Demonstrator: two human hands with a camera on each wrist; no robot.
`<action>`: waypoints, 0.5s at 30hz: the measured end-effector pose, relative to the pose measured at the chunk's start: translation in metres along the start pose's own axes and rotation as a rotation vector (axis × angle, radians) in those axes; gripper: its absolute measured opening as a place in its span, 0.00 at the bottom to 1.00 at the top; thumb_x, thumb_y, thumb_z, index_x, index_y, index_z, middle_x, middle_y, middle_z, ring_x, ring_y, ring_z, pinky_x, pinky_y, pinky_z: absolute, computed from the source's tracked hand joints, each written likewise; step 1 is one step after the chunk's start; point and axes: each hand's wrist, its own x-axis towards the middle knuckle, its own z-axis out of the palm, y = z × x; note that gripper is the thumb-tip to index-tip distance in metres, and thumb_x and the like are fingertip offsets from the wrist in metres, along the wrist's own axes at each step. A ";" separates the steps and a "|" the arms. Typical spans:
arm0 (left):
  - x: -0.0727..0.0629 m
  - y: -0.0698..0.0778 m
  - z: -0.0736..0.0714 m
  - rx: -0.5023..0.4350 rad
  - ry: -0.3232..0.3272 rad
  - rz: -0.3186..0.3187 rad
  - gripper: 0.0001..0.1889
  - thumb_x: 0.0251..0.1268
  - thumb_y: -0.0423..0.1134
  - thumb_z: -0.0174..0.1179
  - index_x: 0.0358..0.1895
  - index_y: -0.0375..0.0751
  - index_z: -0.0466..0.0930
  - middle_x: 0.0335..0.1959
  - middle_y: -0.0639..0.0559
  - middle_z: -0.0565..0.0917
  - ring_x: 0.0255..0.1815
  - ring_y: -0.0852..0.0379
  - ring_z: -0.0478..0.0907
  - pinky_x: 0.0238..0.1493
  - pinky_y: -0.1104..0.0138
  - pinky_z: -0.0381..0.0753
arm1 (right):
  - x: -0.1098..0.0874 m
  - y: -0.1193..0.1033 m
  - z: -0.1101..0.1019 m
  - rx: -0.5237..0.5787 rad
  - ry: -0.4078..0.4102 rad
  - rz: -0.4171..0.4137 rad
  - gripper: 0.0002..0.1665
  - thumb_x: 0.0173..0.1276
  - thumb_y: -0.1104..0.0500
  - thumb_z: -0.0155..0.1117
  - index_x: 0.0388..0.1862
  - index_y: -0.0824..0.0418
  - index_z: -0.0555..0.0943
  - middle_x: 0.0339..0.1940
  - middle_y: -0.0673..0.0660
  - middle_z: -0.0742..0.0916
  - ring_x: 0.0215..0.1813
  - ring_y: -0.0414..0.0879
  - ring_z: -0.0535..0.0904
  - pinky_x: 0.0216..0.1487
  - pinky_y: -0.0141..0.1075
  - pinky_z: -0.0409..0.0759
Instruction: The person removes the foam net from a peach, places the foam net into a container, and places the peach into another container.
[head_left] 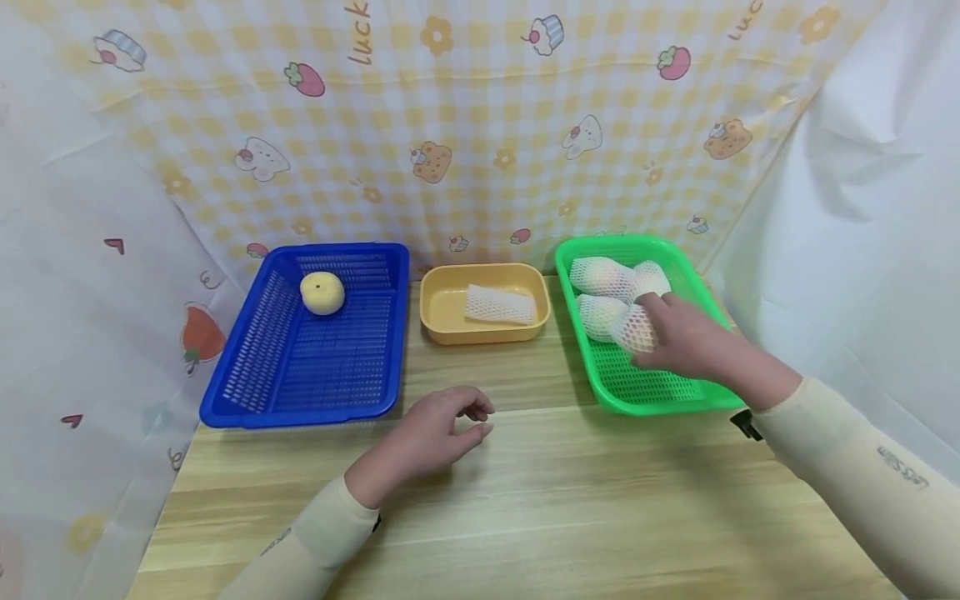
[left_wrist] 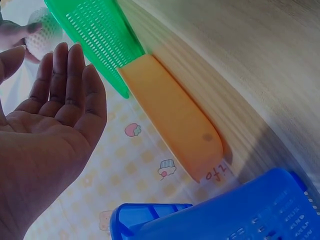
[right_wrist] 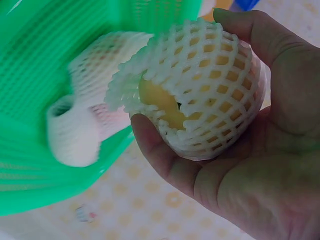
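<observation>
My right hand (head_left: pixel 678 337) grips a round yellow fruit in a white foam net (right_wrist: pixel 215 90), over the front part of the green basket (head_left: pixel 630 242). Thumb and fingers curve around its sides in the right wrist view, and the net's open end shows yellow skin. Several other netted fruits (head_left: pixel 600 277) lie together in that basket, toward its back left. My left hand (head_left: pixel 435 429) hovers above the table between the baskets, its fingers loosely bent and holding nothing. In the left wrist view its palm (left_wrist: pixel 45 130) faces the camera with the fingers extended.
At the left stands a blue basket (head_left: pixel 337 358) with one bare yellow fruit (head_left: pixel 322 293) near its back. Between the baskets sits a small yellow-orange tray (head_left: pixel 442 315), an emptied foam net (head_left: pixel 498 305) lying inside. A checked cloth (head_left: pixel 480 125) hangs behind the wooden table (head_left: pixel 555 500).
</observation>
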 end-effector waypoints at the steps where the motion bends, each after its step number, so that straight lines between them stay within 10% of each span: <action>1: 0.000 0.000 0.000 -0.004 0.001 0.002 0.06 0.80 0.41 0.69 0.53 0.49 0.87 0.49 0.53 0.90 0.53 0.57 0.87 0.58 0.50 0.87 | -0.001 -0.005 -0.001 -0.002 0.007 -0.009 0.55 0.62 0.50 0.86 0.77 0.72 0.66 0.52 0.71 0.81 0.47 0.59 0.79 0.45 0.56 0.83; 15: -0.001 -0.003 -0.005 0.009 0.026 0.024 0.07 0.80 0.41 0.69 0.54 0.49 0.88 0.48 0.58 0.90 0.53 0.59 0.87 0.59 0.54 0.87 | 0.002 -0.074 0.021 0.084 -0.009 -0.127 0.50 0.64 0.54 0.84 0.76 0.70 0.66 0.62 0.67 0.81 0.60 0.58 0.79 0.59 0.57 0.84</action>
